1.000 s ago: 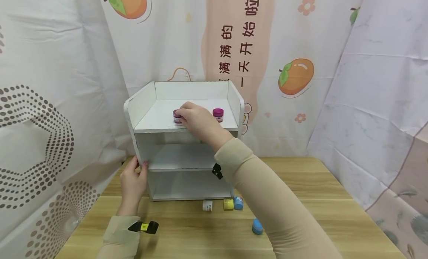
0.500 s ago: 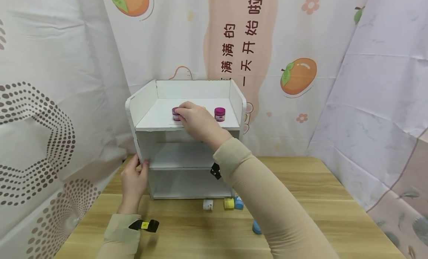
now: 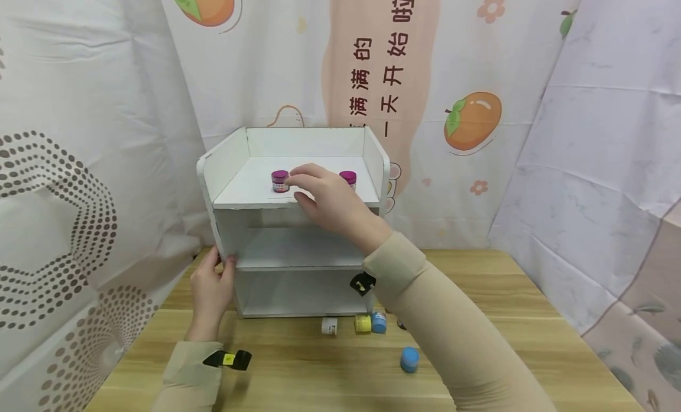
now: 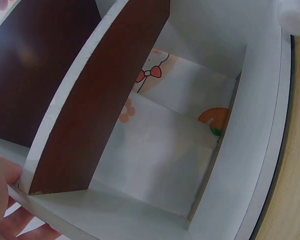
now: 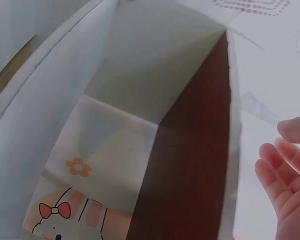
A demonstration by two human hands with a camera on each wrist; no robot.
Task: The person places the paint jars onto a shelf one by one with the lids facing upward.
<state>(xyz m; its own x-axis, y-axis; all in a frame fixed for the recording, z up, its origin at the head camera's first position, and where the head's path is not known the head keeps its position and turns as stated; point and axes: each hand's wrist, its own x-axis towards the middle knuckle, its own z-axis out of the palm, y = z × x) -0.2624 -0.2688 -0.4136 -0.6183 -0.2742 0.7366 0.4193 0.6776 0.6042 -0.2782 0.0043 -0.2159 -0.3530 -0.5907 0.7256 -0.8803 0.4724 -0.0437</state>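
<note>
The right hand (image 3: 332,202) is over the front of the top shelf with its fingers loosely extended and the thumb apart from them; the right wrist view shows nothing between them. Its fingertips are right beside a magenta-lidded jar (image 3: 280,181) that stands upright on the left part of that shelf; whether they touch it, I cannot tell. A second magenta-lidded jar (image 3: 348,178) stands farther right on the same shelf, partly hidden behind the hand. The left hand (image 3: 211,288) grips the left side panel of the white shelf unit (image 3: 298,249), its thumb at the front edge near the middle shelf and its fingers around the outside. In the left wrist view, the shelf undersides (image 4: 97,100) are dark brown. On the wood-grain table (image 3: 298,376), in front of the unit, are a white jar (image 3: 329,326), then a yellow jar (image 3: 363,324) just beside a blue jar (image 3: 379,322); another blue jar (image 3: 409,360) is nearer the person, beside the right sleeve (image 3: 463,335). Behind the unit hangs a curtain (image 3: 276,63) printed with orange fruit, flowers and Chinese characters.
</note>
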